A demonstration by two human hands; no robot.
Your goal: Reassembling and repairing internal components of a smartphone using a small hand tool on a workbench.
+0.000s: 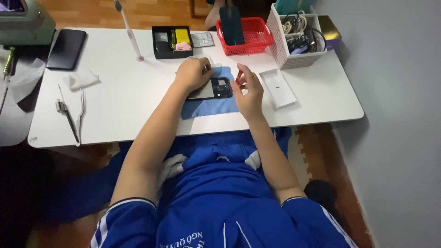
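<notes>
Blue sports shirt w/ white trim (229,216) fills the near edge; its printed chest lettering is cut off by the frame bottom. 2 bare forearms reach up from it to the white rectangular table (138,115).

On the table edge nearest the person: 1 blue cloth pad (209,108), and on it 1 opened dark phone w/ its back off (212,88), grey plate and black camera block showing. Left hand (193,73) lies curled on the phone's upper-left corner, pressing it down; its fingertips are tucked under, so how tight the hold is can't be told. Right hand (248,89) sits just beside the phone's right end, thumb and forefinger pinched narrow on 1 small red-handled tool (239,76); the tip is too small to make out.

Right of that: 1 flat white tray (278,88) w/ a tiny dark speck inside. Left side: 1 crumpled white tissue (81,79), 2 thin metal tools (71,115) lying close together, 1 black phone face down (66,48).

Further back: 1 white-and-pink stick standing upright on a round base (131,32), 1 black open box w/ yellow and pink parts (172,42), 1 small silver packet (202,40), 1 red plastic basket (245,36) w/ a dark flat slab standing in it, 1 white perforated bin of tangled cables (296,39). Green machine (25,18) at far left is cut off by the frame.
</notes>
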